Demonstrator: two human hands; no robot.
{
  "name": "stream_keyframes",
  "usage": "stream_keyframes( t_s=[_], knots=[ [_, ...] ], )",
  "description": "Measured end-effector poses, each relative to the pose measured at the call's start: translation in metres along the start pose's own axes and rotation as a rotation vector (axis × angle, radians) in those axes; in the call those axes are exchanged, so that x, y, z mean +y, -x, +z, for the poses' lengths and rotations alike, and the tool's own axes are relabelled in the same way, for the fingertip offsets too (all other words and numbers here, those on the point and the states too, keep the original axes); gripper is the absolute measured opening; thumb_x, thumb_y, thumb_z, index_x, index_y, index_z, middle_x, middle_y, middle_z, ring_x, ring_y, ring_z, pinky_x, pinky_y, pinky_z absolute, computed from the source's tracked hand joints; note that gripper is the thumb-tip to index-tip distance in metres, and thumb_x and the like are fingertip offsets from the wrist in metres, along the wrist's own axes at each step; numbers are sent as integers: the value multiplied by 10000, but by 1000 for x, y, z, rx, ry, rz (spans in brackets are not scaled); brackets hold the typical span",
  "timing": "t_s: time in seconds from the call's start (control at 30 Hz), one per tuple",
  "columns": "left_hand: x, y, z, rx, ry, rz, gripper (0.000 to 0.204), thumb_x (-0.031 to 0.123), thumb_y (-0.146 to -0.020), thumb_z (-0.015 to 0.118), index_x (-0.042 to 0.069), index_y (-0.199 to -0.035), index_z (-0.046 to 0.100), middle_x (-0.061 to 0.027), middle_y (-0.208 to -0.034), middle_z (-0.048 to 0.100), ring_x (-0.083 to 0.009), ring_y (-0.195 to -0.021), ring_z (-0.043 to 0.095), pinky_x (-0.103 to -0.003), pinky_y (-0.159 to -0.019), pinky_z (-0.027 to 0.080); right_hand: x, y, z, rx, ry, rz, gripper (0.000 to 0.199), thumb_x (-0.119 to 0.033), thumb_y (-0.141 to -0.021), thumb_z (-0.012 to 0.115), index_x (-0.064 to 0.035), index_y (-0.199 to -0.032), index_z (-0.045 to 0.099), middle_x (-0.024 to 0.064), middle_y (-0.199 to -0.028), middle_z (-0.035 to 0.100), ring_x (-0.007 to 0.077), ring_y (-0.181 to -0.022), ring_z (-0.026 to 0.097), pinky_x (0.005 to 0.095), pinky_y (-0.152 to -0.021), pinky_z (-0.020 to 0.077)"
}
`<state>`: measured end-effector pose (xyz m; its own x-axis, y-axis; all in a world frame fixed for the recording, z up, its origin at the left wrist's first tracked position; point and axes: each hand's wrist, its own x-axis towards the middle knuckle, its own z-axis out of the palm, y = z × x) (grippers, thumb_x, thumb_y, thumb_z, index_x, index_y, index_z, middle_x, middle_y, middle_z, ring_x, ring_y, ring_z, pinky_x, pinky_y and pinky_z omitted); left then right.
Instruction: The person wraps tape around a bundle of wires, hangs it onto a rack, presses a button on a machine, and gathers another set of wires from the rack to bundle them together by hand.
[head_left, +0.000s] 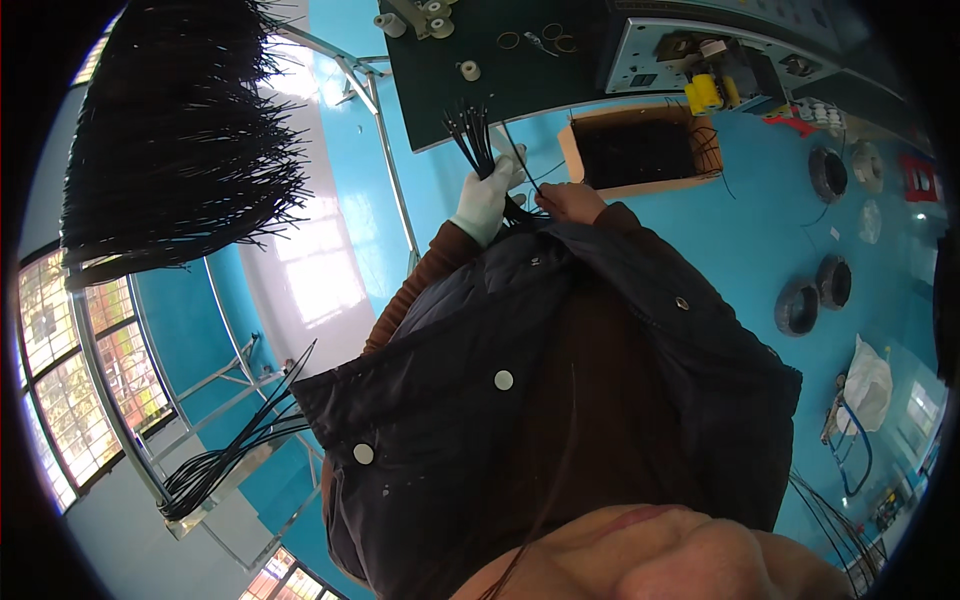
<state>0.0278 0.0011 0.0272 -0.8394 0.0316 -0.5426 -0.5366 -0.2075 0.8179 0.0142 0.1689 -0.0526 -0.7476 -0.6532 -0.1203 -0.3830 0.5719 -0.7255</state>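
Observation:
My left hand [484, 205], in a white glove, is closed round a bundle of thin black wires [470, 138]. Their loose ends fan out above the fist, toward the dark green table. Just to the right, my bare right hand [572, 203] pinches a single black wire [521, 156], which slants up and left from the fingers. More of the dark strands show between the two hands, low against my jacket. Both forearms are in brown sleeves, and the lower ends of the bundle are hidden by the jacket.
Ahead is a dark green table [440, 85] with spools and a machine [720, 60]. A cardboard box [640, 188] lined in black stands on the blue floor. Masses of black wires [180, 140] hang on a metal rack at left. Wire coils [797, 306] lie at right.

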Motion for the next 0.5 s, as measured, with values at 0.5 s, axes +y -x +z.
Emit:
stream_keyframes(
  t_s=[0.5],
  knots=[
    [36,4,-7,-239,89,288,355,234,-954,379,-83,-1090,465,-25,-620,415,-219,-863,590,-348,-811,450,-28,-24,3,-105,-485,-27,479,-436,-761,650,-22,-984,558,150,-821,621,286,-782,613,352,-713,456]
  ],
)
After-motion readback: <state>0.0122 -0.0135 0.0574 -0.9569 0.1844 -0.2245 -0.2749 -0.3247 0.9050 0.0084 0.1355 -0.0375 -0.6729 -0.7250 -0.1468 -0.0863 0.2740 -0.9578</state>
